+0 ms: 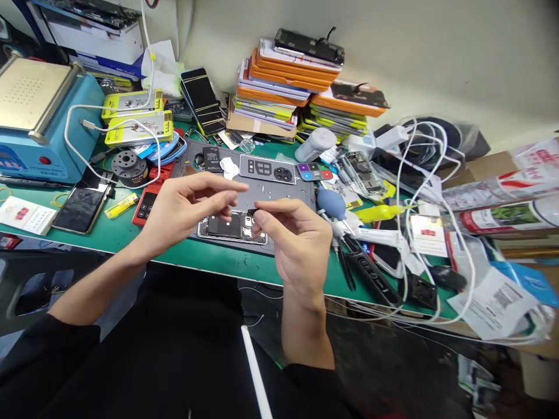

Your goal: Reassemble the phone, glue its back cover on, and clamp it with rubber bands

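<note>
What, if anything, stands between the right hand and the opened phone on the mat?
Nothing visible stands between them. The right hand, pinching a small dark part, appears above the right end of the opened phone. The left hand is to the left, partly overlapping the phone in view. The gap's height is unclear.

Green table; grey mat; opened phone black with a pale rim; left, blue machine with red button and dotted gold plate; far, orange boxes; right, yellow bottle.
</note>
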### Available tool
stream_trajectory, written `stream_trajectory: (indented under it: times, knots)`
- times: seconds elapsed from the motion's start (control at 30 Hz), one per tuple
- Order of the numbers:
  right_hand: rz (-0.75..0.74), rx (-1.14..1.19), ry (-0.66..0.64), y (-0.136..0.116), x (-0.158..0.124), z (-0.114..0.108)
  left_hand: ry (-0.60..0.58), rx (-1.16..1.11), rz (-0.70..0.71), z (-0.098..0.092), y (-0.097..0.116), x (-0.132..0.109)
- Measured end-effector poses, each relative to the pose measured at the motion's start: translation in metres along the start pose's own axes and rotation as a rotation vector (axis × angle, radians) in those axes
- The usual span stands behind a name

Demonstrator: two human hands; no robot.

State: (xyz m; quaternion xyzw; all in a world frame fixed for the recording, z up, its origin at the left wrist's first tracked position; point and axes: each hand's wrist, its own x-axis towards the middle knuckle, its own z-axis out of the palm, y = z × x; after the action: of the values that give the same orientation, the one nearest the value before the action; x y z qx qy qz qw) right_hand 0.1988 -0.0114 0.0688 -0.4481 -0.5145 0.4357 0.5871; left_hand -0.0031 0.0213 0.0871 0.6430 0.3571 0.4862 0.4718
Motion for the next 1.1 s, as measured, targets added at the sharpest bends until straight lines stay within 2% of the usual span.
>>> stream_trajectory:
  times: [0.2, 0.33, 0.57, 0.77, 0.9, 1.03, 1.1]
  knots:
    - [-0.014, -0.062, -0.01, 0.004, -0.001, 0.004, 0.02, 0.443, 0.236, 0.004, -0.008, -0.012]
    - [-0.025, -0.083, 0.01, 0.006, 0.0, 0.004, 0.004, 0.528, 0.347, 0.002, -0.013, -0.011]
    - [-0.053, -0.103, 0.067, 0.01, 0.001, 0.007, 0.013, 0.477, 0.286, 0.005, -0.011, -0.005]
    - [-0.047, -0.053, -0.031, 0.014, 0.002, 0.005, 0.007, 0.472, 0.229, 0.004, -0.016, -0.007]
    - [-0.056, -0.065, -0.046, 0.017, 0.002, 0.005, -0.048, 0.541, 0.243, 0.002, -0.014, -0.006]
    - [-0.055, -0.06, 0.016, 0.023, 0.0, 0.006, -0.043, 0.547, 0.251, 0.001, -0.014, -0.005]
    - [-0.067, -0.071, 0.002, 0.025, -0.001, 0.005, -0.045, 0.572, 0.272, 0.001, -0.014, -0.006]
